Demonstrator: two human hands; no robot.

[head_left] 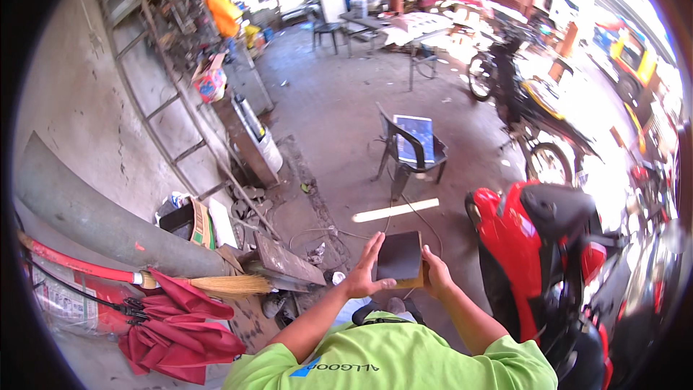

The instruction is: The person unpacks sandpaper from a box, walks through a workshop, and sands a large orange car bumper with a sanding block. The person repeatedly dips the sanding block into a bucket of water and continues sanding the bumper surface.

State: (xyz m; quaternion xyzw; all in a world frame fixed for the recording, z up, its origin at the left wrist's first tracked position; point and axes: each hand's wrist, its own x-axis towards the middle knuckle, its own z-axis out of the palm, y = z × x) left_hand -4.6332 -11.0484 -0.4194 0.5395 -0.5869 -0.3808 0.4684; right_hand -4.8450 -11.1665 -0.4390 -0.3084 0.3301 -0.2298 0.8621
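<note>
The dark-faced block [399,254] is at the lower centre of the frame, held up between two bare hands. The left hand [366,274] spreads along its left side, thumb by the lower edge; the right hand [437,276] holds the opposite side, its fingers close together.

Beyond lies a grey, stained concrete floor [325,94]. At centre right of it stands a dark plastic chair [421,167] bearing a flat blue-and-white thing [414,134]. A bare wall [68,94] fills the left of the frame, with a metal ladder [163,107] against it; a straw broom [234,285] and folded red umbrella [180,343] show at lower left. A red motorcycle [514,238] stands at lower right, a black motorcycle [511,90] at upper right.

The block's underside and the fingertips behind it are hidden. Glare washes out the upper right, and the red motorcycle's lower end blurs into the dark rim. Whether the pale strip [395,210] on the floor is sunlight or an object cannot be told.
</note>
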